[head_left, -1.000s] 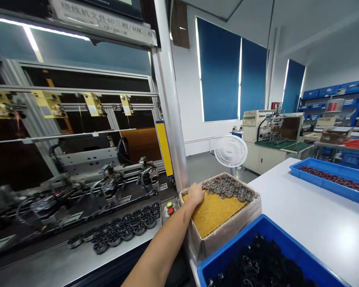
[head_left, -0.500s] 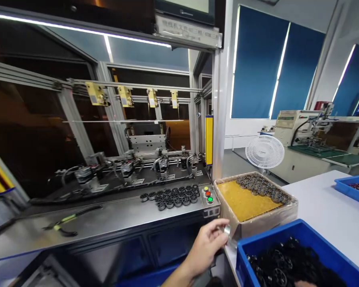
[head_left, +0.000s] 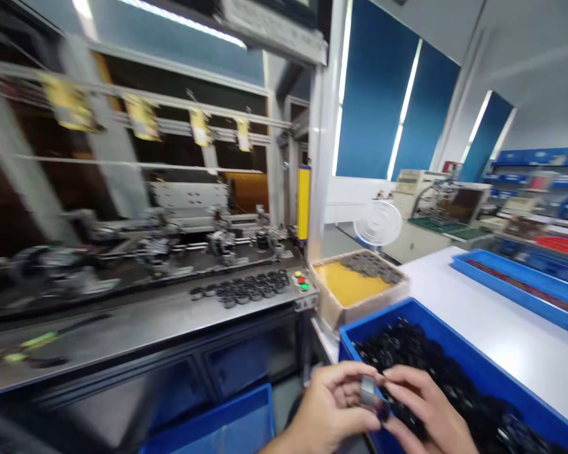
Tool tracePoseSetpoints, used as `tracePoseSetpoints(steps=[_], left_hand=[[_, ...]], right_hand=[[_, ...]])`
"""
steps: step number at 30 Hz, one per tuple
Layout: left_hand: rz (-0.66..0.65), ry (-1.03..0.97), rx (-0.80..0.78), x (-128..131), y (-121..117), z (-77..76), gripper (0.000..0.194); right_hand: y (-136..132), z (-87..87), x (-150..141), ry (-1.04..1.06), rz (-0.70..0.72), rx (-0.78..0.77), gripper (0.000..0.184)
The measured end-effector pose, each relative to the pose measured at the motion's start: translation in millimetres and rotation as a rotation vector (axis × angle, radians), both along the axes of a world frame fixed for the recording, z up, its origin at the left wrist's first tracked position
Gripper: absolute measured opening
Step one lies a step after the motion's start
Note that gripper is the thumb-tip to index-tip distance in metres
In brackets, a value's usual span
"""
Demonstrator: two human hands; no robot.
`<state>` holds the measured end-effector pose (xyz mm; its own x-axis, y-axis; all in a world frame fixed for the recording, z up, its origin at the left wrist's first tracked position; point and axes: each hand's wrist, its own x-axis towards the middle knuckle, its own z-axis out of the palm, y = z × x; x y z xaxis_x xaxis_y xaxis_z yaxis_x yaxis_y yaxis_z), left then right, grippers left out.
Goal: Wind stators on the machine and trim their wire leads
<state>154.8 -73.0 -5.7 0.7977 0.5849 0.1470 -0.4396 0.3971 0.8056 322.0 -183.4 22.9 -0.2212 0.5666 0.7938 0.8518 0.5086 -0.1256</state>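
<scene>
My left hand [head_left: 331, 407] is closed around a short silver-grey metal ring [head_left: 368, 391], gripped between thumb and fingers. Right beside it, my right hand [head_left: 428, 407] pinches a small dark part [head_left: 384, 403] against the ring's right side. That part is blurred and mostly covered by fingers. Both hands meet over the near-left corner of a blue bin [head_left: 447, 331], which holds a heap of black plastic parts [head_left: 411, 347].
A lined box [head_left: 357, 307] with a yellow sheet and grey rings stands behind the bin. Several black rings [head_left: 253, 288] sit on the machine's metal ledge near the control buttons [head_left: 301, 280]. Cutters [head_left: 38, 342] lie at left; a blue tray [head_left: 525, 287] of reddish parts is at right.
The view has swung right. My right hand has come up out of the black parts with a dark part and met my left hand at the metal ring.
</scene>
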Motion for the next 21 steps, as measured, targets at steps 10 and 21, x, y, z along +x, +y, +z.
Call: tracePoseSetpoints(steps=[10,21], left_hand=[[-0.018,0.031,0.007,-6.3,-10.9,8.8,0.046],[-0.041,0.07,-0.015,-9.5,-7.5,-0.1,0.046]], right_hand=[[0.5,1.1,-16.1,0.166,0.157,-0.064,0.045],[4.9,-2.6,-10.2,0.092,0.18,-0.098,0.041]])
